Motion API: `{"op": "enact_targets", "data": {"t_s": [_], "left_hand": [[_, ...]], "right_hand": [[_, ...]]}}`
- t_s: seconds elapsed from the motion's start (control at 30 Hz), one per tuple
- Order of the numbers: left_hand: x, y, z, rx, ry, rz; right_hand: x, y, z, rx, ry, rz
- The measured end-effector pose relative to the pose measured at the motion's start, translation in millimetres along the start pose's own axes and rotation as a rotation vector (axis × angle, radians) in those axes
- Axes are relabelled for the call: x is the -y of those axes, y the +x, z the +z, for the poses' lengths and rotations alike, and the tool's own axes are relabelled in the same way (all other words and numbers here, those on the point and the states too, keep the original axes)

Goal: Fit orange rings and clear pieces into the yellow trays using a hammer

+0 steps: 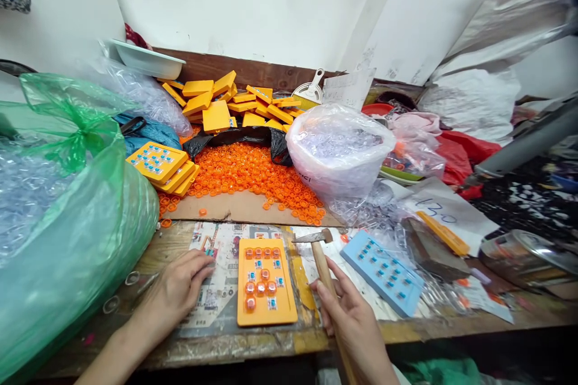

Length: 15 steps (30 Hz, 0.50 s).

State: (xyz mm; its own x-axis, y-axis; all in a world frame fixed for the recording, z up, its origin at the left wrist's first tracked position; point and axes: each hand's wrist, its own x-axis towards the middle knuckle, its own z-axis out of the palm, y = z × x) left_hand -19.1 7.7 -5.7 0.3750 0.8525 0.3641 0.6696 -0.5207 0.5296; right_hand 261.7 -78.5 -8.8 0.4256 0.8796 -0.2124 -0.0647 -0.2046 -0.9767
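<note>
At far left, a knotted green bag [90, 222] bulges with clear plastic pieces, seen through its wall. Behind it a pale basin [147, 61] sits tilted, its inside mostly hidden. A stack [158, 159] of yellow trays stands beside the bag, the top one holding small blue-and-clear parts in its slots. Nearer, the left hand [183, 280] rests just left of the board, fingers curled and thumb close to them, a narrow grip; whether anything is pinched there, I cannot tell. More yellow trays [215, 115] lie heaped at the back, with orange caps [244, 168] spread before them on cardboard [214, 207], a black bag [198, 143] along their rear edge. The yellow board [286, 308] lies flat between the hands, bearing nine orange caps and, in other slots, blue-and-clear parts. The right hand [352, 313] holds the hammer [321, 258] by its wooden handle, fingers loosely around it, head up. Behind, an open white bag [338, 177] is filled with clear pieces. To its right, the blue board [368, 271] lies angled, with small blue parts in it, and at far right is a metal pot [533, 258], contents unclear
</note>
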Motion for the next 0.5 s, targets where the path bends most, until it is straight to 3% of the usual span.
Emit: {"op": "enact_targets", "data": {"t_s": [0.2,0.33,0.4,0.5], "left_hand": [[3.3,7.2,14.7,-0.002,-0.078,0.038],[-2.8,5.8,11.2,-0.031,-0.107,-0.01],[-14.0,0.7,5.2,0.024,-0.139,-0.055],[-34.4,-11.4,-0.4,0.217,-0.199,-0.078]], "right_hand": [[5.7,-4.4,5.7,-0.045,-0.007,-0.015],[6.2,-4.1,3.8,-0.035,0.005,-0.02],[6.2,-3.0,1.2,-0.006,-0.006,-0.005],[6.3,-0.4,-2.9,0.064,-0.03,0.028]]}}
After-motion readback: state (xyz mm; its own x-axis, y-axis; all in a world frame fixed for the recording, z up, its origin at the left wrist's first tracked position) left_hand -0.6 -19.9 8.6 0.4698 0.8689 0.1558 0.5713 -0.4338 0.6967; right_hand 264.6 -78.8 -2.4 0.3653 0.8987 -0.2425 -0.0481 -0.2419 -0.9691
